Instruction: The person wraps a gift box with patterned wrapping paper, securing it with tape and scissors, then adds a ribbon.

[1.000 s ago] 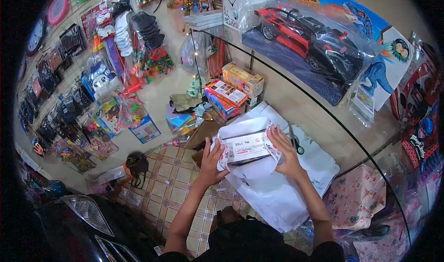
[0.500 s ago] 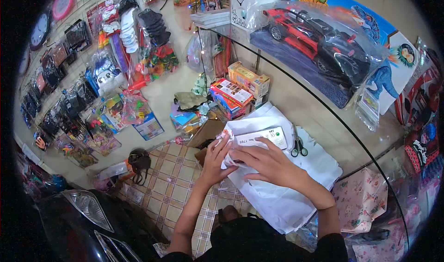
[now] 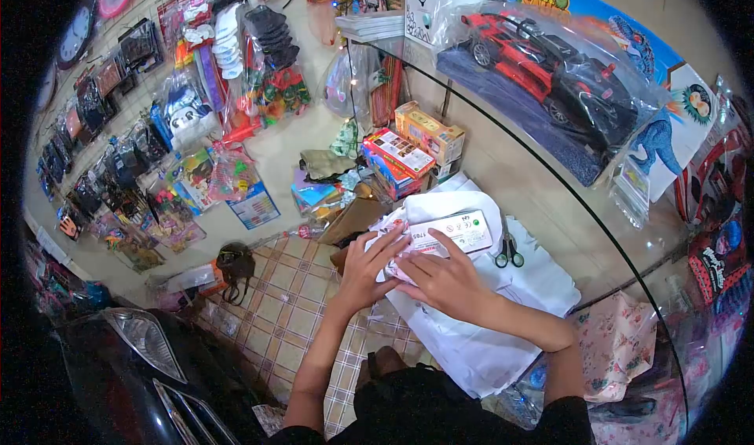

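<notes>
A white box (image 3: 473, 227) with printed marks and "1705" lies on a large sheet of wrapping paper (image 3: 518, 303), white side up. Folded paper with a reddish print covers the box's left end. My left hand (image 3: 367, 271) is closed around that end, its fingers pressing the folded paper. Across the box's near side lies my right hand (image 3: 446, 282), its index finger stretched onto the box top and its other fingers curled on the paper fold. Its thumb is mostly hidden. Scissors (image 3: 509, 252) rest on the paper, right of the box.
Colourful small boxes (image 3: 398, 153) are stacked behind the paper. A glass-edged shelf (image 3: 550, 170) holds a bagged red and black toy car (image 3: 542, 68). Floral pink paper (image 3: 616, 347) lies at right. A black motorbike (image 3: 149, 358) stands at lower left.
My right hand has shifted a little down and left, its fingers closing onto the paper fold near my left hand. Red print on the box now shows. The camera view has shifted slightly.
</notes>
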Tool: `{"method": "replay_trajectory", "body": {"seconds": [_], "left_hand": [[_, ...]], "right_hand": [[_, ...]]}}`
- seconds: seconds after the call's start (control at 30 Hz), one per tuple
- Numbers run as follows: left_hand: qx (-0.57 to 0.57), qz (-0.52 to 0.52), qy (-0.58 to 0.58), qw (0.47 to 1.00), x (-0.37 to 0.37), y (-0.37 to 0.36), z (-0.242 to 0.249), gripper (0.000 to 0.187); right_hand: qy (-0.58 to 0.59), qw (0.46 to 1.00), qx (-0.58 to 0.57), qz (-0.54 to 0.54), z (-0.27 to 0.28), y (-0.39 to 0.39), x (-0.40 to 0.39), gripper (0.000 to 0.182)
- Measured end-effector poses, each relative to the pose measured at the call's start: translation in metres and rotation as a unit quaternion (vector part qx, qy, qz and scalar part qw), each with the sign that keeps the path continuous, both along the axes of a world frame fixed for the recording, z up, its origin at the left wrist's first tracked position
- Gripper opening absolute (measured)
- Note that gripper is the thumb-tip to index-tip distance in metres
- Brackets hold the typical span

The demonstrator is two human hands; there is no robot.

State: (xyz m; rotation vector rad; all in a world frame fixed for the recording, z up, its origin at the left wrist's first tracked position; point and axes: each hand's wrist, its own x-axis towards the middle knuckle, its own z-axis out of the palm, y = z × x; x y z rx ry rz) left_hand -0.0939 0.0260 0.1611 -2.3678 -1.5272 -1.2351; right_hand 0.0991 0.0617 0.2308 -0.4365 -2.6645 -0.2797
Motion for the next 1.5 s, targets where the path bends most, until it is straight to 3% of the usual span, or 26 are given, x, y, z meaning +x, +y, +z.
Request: {"method": "replay_trajectory", "body": {"seconds": [0.23,0.43,0.63,0.73,1.0,1.2,1.3,1.5], "left_hand": [[-0.044,-0.013,-0.020,0.999,-0.001,0.000,0.015,0.076],[0.011,0.012,-0.042,0.999,0.005,0.001,0.016,0.065],[0.113,-0.010,-0.106,0.988,0.001,0.005,-0.018,0.037],[0.079,-0.025,-0.156,0.984,0.003,0.005,-0.022,0.028],[0.023,-0.085,-0.163,0.983,0.002,0.002,-0.005,0.021],[0.024,-0.092,-0.156,0.983,0.001,0.003,0.001,0.019],[0.016,-0.094,-0.139,0.986,0.000,0.003,0.004,0.019],[-0.006,-0.088,-0.138,0.986,0.002,0.002,0.010,0.015]], "right_hand": [[0.003,0.999,-0.037,0.022,0.002,0.010,0.006,0.028],[-0.015,0.999,-0.036,0.011,0.001,0.022,0.008,0.029],[0.023,0.999,-0.019,0.021,-0.001,0.025,0.009,0.023],[0.019,1.000,-0.021,0.013,-0.005,0.025,0.010,0.020],[-0.004,0.997,-0.083,0.005,0.022,0.011,0.013,0.026],[0.068,0.990,-0.126,0.008,0.019,0.016,0.011,0.027],[0.097,0.988,-0.109,0.059,0.015,0.018,0.004,0.018],[0.021,0.998,-0.054,0.013,0.019,0.017,0.005,0.005]]}}
